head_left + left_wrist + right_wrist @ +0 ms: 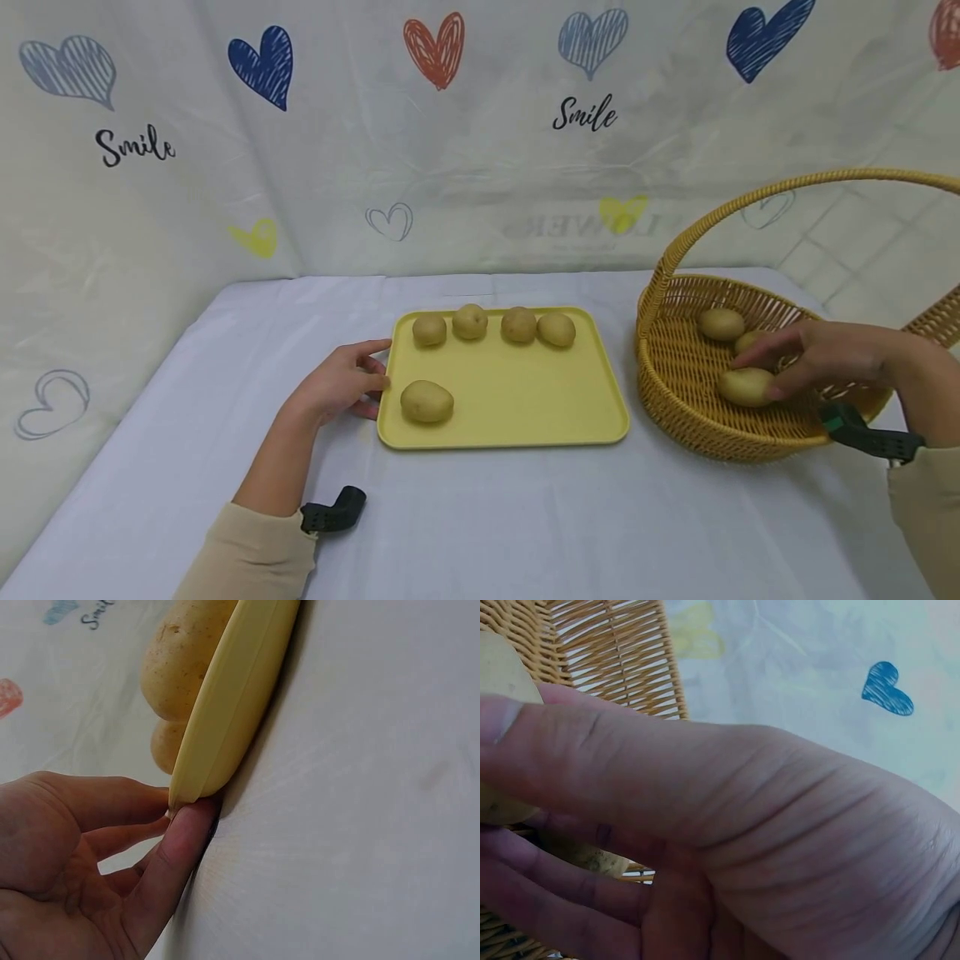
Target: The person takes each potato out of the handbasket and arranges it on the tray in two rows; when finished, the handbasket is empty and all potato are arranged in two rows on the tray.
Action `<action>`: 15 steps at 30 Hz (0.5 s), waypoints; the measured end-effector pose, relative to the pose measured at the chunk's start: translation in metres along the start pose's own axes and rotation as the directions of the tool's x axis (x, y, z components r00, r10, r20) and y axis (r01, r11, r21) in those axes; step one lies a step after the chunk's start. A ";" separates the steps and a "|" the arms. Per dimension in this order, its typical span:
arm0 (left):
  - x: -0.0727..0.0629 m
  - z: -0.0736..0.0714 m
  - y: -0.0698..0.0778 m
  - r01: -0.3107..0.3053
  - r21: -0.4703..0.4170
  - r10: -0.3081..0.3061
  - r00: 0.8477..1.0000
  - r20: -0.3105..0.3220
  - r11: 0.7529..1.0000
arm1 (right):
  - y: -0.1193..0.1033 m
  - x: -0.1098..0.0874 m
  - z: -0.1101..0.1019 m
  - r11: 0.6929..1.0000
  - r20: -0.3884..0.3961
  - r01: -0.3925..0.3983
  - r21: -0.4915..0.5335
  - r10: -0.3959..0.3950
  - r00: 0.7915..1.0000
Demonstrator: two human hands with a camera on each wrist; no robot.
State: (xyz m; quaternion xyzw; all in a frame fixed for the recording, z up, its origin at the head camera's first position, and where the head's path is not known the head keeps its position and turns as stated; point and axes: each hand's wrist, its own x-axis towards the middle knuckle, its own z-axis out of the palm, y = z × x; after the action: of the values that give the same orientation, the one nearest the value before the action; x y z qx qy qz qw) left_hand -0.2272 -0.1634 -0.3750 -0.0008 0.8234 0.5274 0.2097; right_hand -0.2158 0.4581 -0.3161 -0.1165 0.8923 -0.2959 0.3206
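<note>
My left hand (pixel 339 385) is at the left edge of a yellow tray (pixel 525 400), its thumb and fingers pinching the rim, as the left wrist view shows close up. Four potatoes would be too exact a tally, so several potatoes (pixel 519 325) stand in a row along the tray's far side; one more potato (pixel 427 402) lies near its front left corner. Inside a wicker basket (pixel 675 408) on the right, my right hand (pixel 840 358) grips a potato (pixel 742 387) between thumb and fingers. Behind that hand lie another potato (pixel 722 324) and a partly hidden one (pixel 748 341).
The basket's tall arched handle (pixel 757 196) rises over the right hand's side. A white cloth (pixel 480 525) covers the table. Behind it hangs a pale sheet (pixel 337 150) printed with hearts and words. Each wrist wears a black device (pixel 333 510).
</note>
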 end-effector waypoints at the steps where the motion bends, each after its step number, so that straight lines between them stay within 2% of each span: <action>1: 0.000 0.000 0.000 -0.001 0.000 0.001 1.000 0.001 1.000 | 0.000 0.000 0.000 1.000 0.002 0.003 -0.001 -0.003 1.000; 10: 0.000 0.000 0.000 0.005 0.006 -0.005 1.000 -0.003 1.000 | -0.007 0.002 0.002 0.996 0.070 -0.004 0.086 -0.002 0.998; 15: -0.001 -0.001 -0.001 0.004 0.000 -0.004 1.000 0.001 1.000 | -0.011 0.000 0.003 0.999 0.015 -0.002 0.051 0.001 1.000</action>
State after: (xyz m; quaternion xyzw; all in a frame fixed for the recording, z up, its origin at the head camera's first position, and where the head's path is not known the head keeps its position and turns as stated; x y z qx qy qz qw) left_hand -0.2269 -0.1650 -0.3749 -0.0022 0.8232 0.5270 0.2112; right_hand -0.2133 0.4481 -0.3111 -0.1099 0.8822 -0.3174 0.3301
